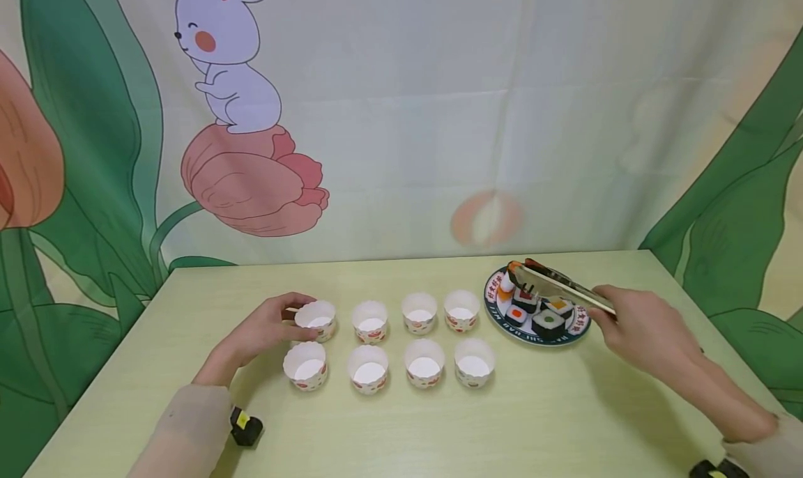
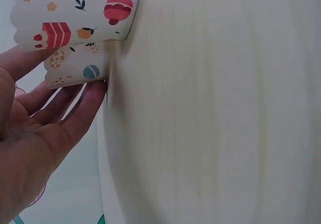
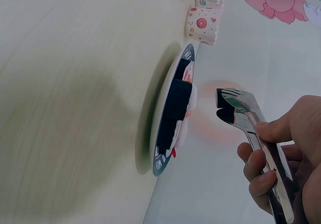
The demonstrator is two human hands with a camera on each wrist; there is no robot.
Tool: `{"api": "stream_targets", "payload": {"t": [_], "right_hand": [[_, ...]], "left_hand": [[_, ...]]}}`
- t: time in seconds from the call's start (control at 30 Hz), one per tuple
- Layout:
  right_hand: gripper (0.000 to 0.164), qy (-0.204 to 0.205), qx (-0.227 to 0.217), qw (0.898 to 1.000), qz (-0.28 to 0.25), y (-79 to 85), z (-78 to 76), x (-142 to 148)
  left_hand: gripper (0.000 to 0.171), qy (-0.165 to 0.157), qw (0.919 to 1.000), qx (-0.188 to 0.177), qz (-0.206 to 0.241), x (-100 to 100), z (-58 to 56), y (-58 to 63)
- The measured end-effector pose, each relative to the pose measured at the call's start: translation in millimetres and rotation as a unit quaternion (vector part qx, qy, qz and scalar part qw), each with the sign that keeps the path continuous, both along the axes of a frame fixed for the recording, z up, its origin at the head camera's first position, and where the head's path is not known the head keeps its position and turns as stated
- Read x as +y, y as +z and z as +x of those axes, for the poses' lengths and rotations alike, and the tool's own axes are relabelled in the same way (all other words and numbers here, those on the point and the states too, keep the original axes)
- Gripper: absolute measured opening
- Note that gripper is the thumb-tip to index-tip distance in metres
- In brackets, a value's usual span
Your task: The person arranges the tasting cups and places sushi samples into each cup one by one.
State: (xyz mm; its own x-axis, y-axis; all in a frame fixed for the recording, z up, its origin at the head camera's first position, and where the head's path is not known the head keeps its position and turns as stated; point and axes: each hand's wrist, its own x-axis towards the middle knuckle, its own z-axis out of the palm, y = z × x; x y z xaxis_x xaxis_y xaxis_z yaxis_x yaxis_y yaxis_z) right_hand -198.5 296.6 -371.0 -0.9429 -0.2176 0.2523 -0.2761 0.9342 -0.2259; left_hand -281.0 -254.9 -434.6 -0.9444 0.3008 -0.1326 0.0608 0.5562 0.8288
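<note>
My left hand [image 1: 268, 328] holds the back-left paper cup [image 1: 316, 319], with the thumb at its near side and fingers behind it. In the left wrist view, fingertips touch that cup [image 2: 79, 66] low on its side, and a nearer patterned cup [image 2: 83, 13] partly covers it. My right hand [image 1: 649, 328] grips metal tongs [image 1: 564, 286], whose tips hang over a round plate [image 1: 492, 309] of toy sushi [image 1: 550, 322]. From the right wrist, the tongs [image 3: 256, 128] appear raised off the plate; whether anything lies between their tips I cannot tell.
White paper cups stand in two rows mid-table, such as a front-row cup [image 1: 368, 370] and a back-row cup [image 1: 461, 311] near the plate. Behind the pale wooden table [image 1: 401, 436] hangs a printed curtain [image 1: 401, 116]. Dark wrist devices [image 1: 246, 428] sit by both sleeves.
</note>
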Motion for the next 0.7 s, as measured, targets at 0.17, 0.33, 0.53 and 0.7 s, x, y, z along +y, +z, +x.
{"api": "stream_targets", "payload": {"t": [0.17, 0.33, 0.53, 0.7], "right_hand": [[0.019, 0.013, -0.003, 1.000, -0.008, 1.9, -2.7, -14.6], [0.022, 0.028, -0.003, 1.000, -0.015, 4.5, -5.7, -30.4], [0.030, 0.047, -0.007, 0.999, -0.017, 6.0, -10.6, -49.7], [0.027, 0.063, 0.002, 0.998, -0.016, 5.7, -13.3, -65.4]], "left_hand": [[0.068, 0.001, 1.0000, -0.001, -0.002, 0.1, 0.4, 1.3], [0.067, -0.002, 1.0000, 0.000, 0.000, 0.2, 0.2, 2.6], [0.067, -0.002, 1.0000, 0.003, -0.004, 0.0, -0.2, 2.1], [0.068, -0.002, 1.0000, 0.002, -0.003, 0.1, -0.3, 0.0]]}}
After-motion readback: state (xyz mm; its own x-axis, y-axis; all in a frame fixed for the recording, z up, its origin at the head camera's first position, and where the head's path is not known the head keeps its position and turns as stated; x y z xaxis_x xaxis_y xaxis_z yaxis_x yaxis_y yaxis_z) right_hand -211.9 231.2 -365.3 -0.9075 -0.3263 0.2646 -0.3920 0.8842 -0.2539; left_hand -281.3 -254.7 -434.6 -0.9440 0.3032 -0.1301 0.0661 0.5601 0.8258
